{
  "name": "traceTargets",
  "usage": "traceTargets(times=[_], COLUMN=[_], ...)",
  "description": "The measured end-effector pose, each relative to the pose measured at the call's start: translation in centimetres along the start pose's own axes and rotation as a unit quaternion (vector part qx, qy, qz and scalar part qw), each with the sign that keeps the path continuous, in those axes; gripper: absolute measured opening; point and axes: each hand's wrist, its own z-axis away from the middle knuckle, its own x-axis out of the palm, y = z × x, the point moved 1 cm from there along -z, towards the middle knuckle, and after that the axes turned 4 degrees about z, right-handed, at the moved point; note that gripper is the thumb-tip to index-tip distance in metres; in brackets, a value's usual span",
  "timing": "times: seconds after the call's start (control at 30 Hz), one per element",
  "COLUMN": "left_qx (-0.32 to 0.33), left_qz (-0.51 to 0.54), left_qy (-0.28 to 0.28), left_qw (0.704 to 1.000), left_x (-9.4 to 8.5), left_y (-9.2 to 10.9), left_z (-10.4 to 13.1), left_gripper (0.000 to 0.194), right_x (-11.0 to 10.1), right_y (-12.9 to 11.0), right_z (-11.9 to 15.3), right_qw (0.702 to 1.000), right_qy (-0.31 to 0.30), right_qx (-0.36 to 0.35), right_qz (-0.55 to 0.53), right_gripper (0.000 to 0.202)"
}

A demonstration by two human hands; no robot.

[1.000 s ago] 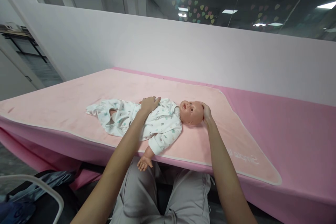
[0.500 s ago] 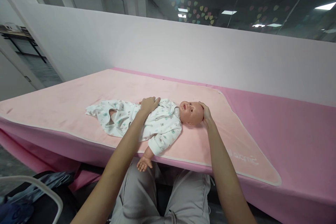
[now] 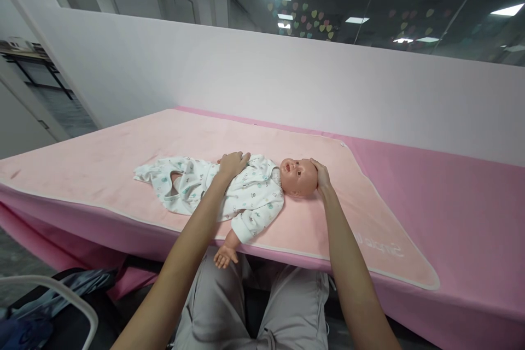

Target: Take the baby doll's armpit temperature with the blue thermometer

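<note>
A baby doll [image 3: 256, 191] in white printed clothes lies on its back on a peach mat [image 3: 135, 136], its head to the right and its legs to the left. My left hand [image 3: 234, 164] rests on the doll's belly, its fingers lying flat over the clothes. Against the top of the doll's bare head [image 3: 299, 177] lies my right hand [image 3: 322, 175], fingers spread along the crown and not wrapped round it. One doll arm [image 3: 226, 251] hangs over the mat's front edge, palm up.
Pink cloth [image 3: 463, 202] covers the table under the mat. Behind it rises a white wall [image 3: 287, 82] with glass above. At the lower left are a curved grey rail [image 3: 61, 290] and dark fabric. My knees are below the front edge.
</note>
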Motion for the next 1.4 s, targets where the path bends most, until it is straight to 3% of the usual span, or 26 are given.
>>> traceTargets(times=[0.43,0.67,0.73,0.87,0.93,1.17,1.3,1.4], left_qx=[0.012,0.003,0.000,0.008,0.013,0.021,0.012,-0.002], left_qz=[0.005,0.001,0.007,0.018,0.019,0.028,0.031,0.038], left_qy=[0.001,0.002,-0.002,-0.004,-0.003,0.005,0.003,0.022], left_qw=[1.000,1.000,1.000,1.000,1.000,0.999,0.999,0.999], left_x=[0.3,0.3,0.4,0.5,0.5,0.6,0.6,0.8], left_y=[-0.2,-0.3,-0.3,-0.4,-0.4,-0.5,-0.5,-0.6], left_z=[-0.1,-0.2,-0.3,-0.4,-0.4,-0.4,-0.4,-0.4], left_gripper=[0.049,0.051,0.051,0.052,0.052,0.051,0.051,0.047], right_x=[0.6,0.3,0.0,-1.0,-1.3,0.0,0.3,0.1], right_y=[-0.5,-0.1,0.1,0.1,-0.1,0.1,0.0,-0.2], right_z=[0.5,0.4,0.0,-1.2,-1.5,0.2,0.2,-0.3], right_qw=[0.998,0.999,1.000,0.990,0.986,1.000,1.000,0.998], right_qy=[0.051,-0.014,0.006,0.106,0.118,0.009,0.009,0.058], right_qx=[-0.013,0.034,0.008,-0.094,-0.115,-0.014,0.000,-0.038], right_qz=[-0.016,-0.017,-0.014,-0.004,-0.005,0.005,0.001,0.003], right_gripper=[0.035,0.037,0.030,0.009,0.007,0.032,0.032,0.021])
